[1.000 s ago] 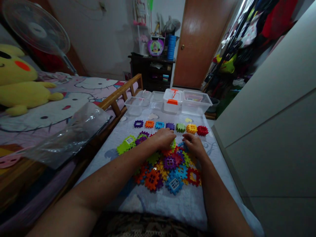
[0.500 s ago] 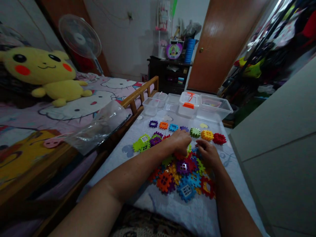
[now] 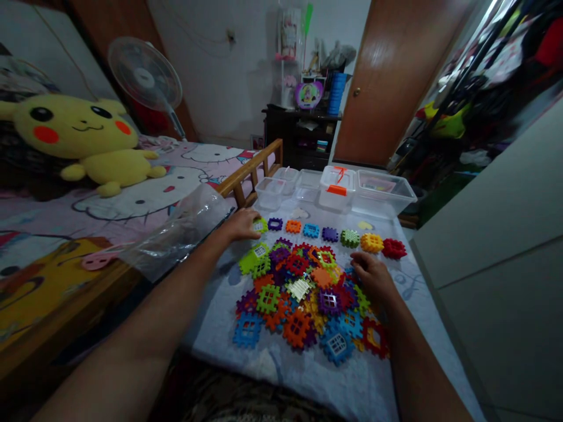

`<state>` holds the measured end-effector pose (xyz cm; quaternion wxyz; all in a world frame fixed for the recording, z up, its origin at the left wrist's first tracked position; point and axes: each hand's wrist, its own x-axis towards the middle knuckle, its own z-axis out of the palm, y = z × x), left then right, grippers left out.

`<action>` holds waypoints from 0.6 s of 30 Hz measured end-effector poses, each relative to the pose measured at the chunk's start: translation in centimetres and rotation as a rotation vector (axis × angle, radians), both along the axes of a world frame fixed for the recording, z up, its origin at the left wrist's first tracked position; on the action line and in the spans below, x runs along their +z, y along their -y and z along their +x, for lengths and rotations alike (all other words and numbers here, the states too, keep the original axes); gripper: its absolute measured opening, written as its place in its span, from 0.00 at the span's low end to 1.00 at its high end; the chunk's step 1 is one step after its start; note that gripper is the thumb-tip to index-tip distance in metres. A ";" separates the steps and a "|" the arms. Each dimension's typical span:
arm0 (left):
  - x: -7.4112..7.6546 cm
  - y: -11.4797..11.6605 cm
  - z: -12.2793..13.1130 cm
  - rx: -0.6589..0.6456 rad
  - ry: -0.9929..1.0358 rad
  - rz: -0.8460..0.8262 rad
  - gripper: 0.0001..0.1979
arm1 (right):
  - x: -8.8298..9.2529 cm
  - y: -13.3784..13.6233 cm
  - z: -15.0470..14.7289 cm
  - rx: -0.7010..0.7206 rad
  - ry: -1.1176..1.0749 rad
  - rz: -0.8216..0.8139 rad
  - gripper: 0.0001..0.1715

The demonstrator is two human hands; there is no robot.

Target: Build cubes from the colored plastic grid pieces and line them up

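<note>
Across the pale, cloth-covered surface (image 3: 325,381) beside the bed (image 3: 123,181), the left hand (image 3: 243,225) pinches a lime tile (image 3: 260,225) at the left end of the tile row (image 3: 329,235). The right hand (image 3: 372,272) hovers by the heap (image 3: 299,289), its grip unclear. Clear boxes (image 3: 336,200) stand beyond, before a wooden door (image 3: 378,82).

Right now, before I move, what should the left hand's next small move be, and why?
Probably set the lime-green piece down there and let go: the left hand seems to grip it just beside the dark purple piece, roughly in line with the orange piece beyond.
</note>
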<state>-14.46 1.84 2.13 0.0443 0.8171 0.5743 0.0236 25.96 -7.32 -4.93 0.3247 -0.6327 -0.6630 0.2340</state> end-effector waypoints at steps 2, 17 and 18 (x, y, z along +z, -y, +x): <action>-0.7 -0.5 -1.1 0.019 -0.021 -0.030 0.22 | 0.0 0.0 0.0 -0.003 0.008 -0.002 0.19; -3.6 -5.8 -1.4 -0.024 -0.092 -0.158 0.21 | -0.4 0.0 0.3 0.000 0.002 -0.012 0.20; -3.6 -5.9 -1.3 -0.026 -0.096 -0.171 0.21 | -0.4 0.1 0.3 -0.002 0.000 -0.014 0.20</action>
